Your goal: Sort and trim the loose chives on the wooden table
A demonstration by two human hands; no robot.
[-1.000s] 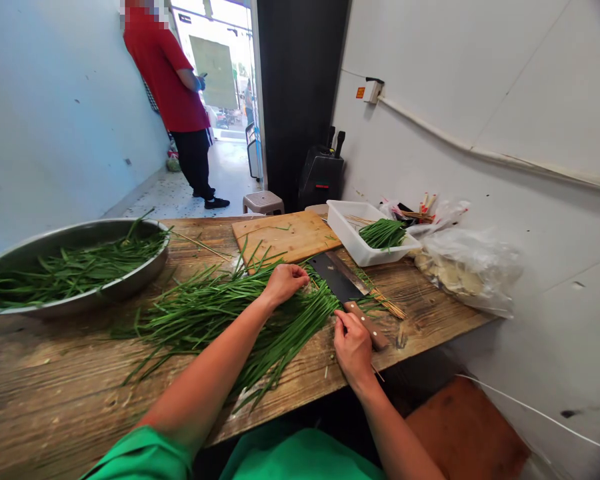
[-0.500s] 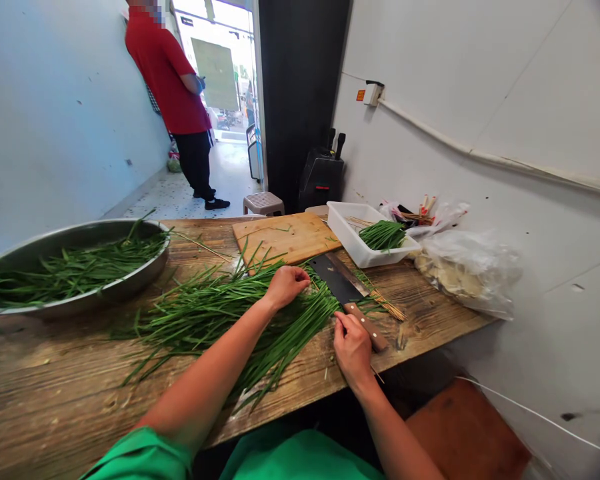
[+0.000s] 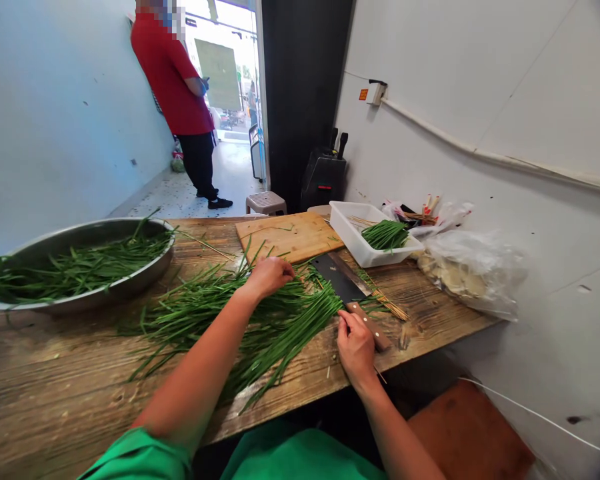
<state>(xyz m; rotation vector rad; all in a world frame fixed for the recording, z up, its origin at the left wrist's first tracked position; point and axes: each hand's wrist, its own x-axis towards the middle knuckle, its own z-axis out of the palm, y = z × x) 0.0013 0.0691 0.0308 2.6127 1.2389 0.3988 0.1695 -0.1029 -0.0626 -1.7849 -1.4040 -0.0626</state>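
Note:
A loose pile of garlic chives (image 3: 300, 327) lies across the wooden table, their cut ends lined up towards the cleaver. My left hand (image 3: 273, 275) is over the upper part of the pile, fingers pinched together; what is between them, if anything, I cannot make out. Beside the chive ends, my right hand (image 3: 356, 343) is closed, with a thin bamboo skewer (image 3: 381, 377) poking out below it. The cleaver (image 3: 343, 279) lies flat, its wooden handle just beyond my right fingers.
At left stands a metal basin (image 3: 80, 300) of greens. A cutting board (image 3: 290, 237) lies at the back, beside a white plastic tub (image 3: 345, 233) holding chives. Loose skewers (image 3: 393, 305) and a plastic bag (image 3: 473, 273) are at right. A person in red (image 3: 173, 80) stands beyond.
My left hand has moved left over the chives, away from their cut ends. My right hand stays almost in place by the cleaver handle.

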